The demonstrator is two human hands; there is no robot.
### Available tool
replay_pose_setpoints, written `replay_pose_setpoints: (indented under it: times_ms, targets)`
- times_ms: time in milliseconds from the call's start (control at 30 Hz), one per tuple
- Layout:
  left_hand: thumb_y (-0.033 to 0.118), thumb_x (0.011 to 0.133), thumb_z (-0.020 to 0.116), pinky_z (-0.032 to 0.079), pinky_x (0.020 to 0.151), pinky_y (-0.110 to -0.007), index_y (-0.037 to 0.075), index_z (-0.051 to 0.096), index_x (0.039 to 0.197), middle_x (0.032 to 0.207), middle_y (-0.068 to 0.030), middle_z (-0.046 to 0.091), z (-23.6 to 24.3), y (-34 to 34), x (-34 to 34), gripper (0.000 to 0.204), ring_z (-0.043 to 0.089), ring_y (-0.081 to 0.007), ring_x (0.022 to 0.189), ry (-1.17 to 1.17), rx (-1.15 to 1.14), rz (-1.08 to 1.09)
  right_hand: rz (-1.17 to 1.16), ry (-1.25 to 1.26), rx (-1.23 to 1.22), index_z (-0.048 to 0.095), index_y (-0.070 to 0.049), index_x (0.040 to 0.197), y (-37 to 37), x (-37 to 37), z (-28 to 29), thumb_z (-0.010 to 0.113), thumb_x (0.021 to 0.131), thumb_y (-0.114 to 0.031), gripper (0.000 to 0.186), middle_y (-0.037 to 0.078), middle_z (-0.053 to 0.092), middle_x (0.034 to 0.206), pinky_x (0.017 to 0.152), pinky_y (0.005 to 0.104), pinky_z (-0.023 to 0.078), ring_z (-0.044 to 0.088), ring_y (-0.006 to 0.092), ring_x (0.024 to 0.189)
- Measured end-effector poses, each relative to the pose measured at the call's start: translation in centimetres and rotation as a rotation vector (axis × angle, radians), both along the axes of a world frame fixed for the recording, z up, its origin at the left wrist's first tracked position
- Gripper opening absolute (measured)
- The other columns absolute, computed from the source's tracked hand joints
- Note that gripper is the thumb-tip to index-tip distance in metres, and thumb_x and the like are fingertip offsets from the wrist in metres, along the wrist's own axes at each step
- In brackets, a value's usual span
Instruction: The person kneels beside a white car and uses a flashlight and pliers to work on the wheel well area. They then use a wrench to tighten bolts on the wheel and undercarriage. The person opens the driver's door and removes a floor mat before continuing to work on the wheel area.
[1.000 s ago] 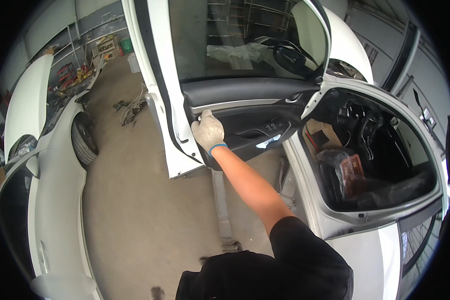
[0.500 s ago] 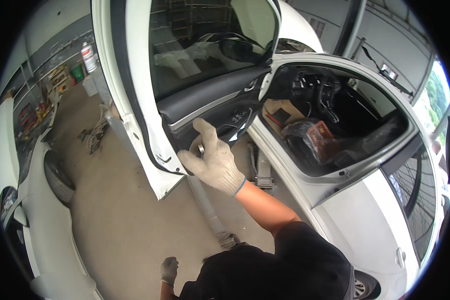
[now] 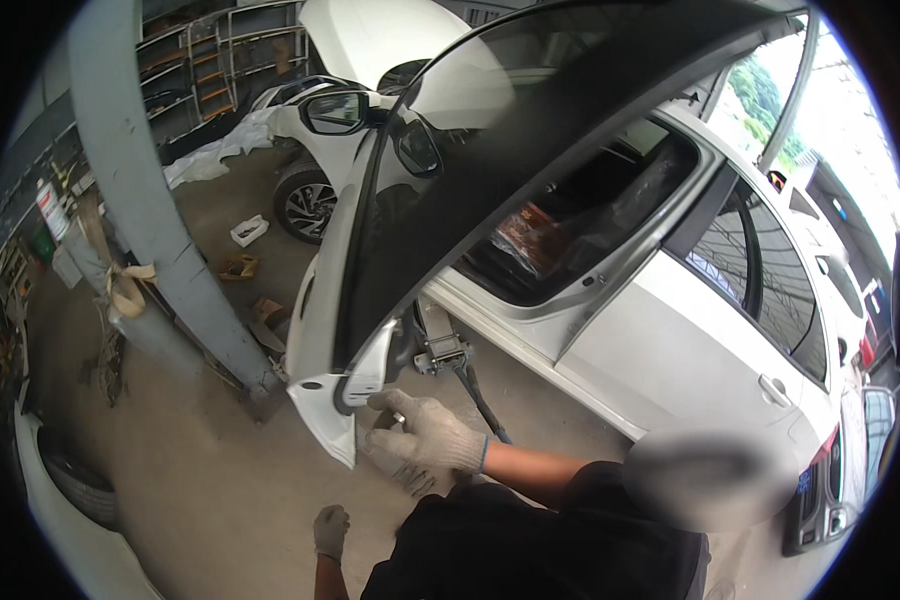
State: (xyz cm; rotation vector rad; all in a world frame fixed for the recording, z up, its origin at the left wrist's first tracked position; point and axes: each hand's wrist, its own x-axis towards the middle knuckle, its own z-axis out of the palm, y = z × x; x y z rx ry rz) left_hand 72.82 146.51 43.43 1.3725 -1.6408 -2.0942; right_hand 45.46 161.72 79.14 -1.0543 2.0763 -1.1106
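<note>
The right hand [image 3: 420, 435], in a knit work glove with a blue cuff, rests against the rear lower edge of the open white car door [image 3: 340, 330]. Its fingers are curled and close together around a small metallic object [image 3: 398, 420] at the door's edge; what the object is cannot be told, nor how firmly it is gripped. The door rises above and to the left of this hand, its dark window glass [image 3: 490, 150] reaching far up over it.

The left hand [image 3: 330, 530], also gloved, hangs below and slightly left of the right hand, apart from the door. It is loosely closed into a fist and shows nothing in it.

To the right of the right hand stands the white car body [image 3: 690, 350] with its door opening, dark interior visible inside. Just above the right hand, between door and sill, a lift arm [image 3: 440, 345] sits beneath the car. Well to the left of both hands stands a grey lift column [image 3: 150, 220] on the concrete floor [image 3: 220, 480]. Another white car [image 3: 310, 130] stands far beyond the door.
</note>
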Motion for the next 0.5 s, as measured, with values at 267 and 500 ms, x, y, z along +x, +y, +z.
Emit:
replay_pose_setpoints:
  times_ms: [267, 500]
  targets:
    - [0.026, 0.085, 0.055, 0.054, 0.076, -0.044, 0.007, 0.074, 0.082, 0.080, -0.0146, 0.072, -11.5, 1.6, 6.0, 0.028, 0.071, -0.0290, 0.079, -0.642, -0.382, -0.693, -0.626, 0.086, 0.205, 0.054, 0.003, 0.116, 7.5, -4.5, -8.4, 0.064, 0.087, -0.042, 0.055, 0.024, 0.069, 0.102, 0.081, 0.0447, 0.054, 0.069, 0.0362, 0.093]
    - [0.028, 0.088, 0.056, 0.055, 0.087, -0.044, 0.011, 0.075, 0.102, 0.108, -0.0126, 0.072, -12.4, -2.3, 5.5, 0.029, 0.069, -0.0300, 0.100, -0.762, -0.841, -1.739, -1.009, 0.145, 0.157, 0.063, -0.003, 0.105, 18.5, -17.7, -13.0, 0.061, 0.085, -0.025, 0.030, 0.026, 0.067, 0.089, 0.075, 0.0470, 0.051, 0.067, 0.0416, 0.085]
